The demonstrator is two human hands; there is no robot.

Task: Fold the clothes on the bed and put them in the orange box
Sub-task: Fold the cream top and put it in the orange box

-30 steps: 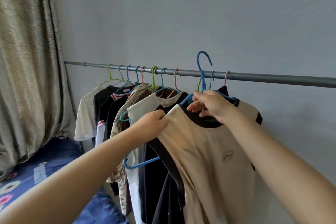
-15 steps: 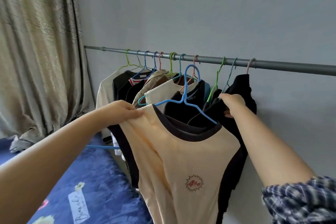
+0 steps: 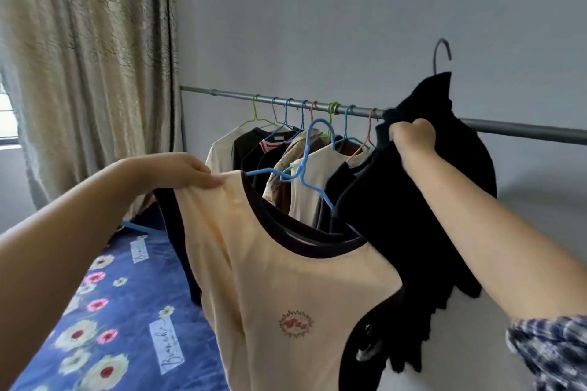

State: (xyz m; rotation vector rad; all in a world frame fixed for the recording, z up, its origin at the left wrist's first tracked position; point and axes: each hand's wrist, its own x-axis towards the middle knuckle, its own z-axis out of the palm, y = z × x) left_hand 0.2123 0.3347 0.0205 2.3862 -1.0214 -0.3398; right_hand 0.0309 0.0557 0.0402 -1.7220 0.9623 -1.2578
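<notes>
A cream T-shirt [image 3: 273,289] with dark trim and a small chest emblem hangs on a blue hanger [image 3: 309,165] in front of me. My left hand [image 3: 187,170] pinches its left shoulder. My right hand [image 3: 411,136] grips a black garment [image 3: 413,232] on a dark hanger [image 3: 442,54], whose hook is lifted clear above the rail [image 3: 524,133]. The bed [image 3: 111,320] with a blue floral cover lies at the lower left. No orange box is in view.
Several shirts [image 3: 286,162] hang on coloured hangers along the grey metal rail against the grey wall. A beige curtain [image 3: 85,67] covers the left. Another blue hanger [image 3: 133,227] lies on the bed near the curtain.
My right hand has taken hold of the black garment and lifted its hanger off the rail. The view has swung left and down, and the cream shirt has come lower and nearer.
</notes>
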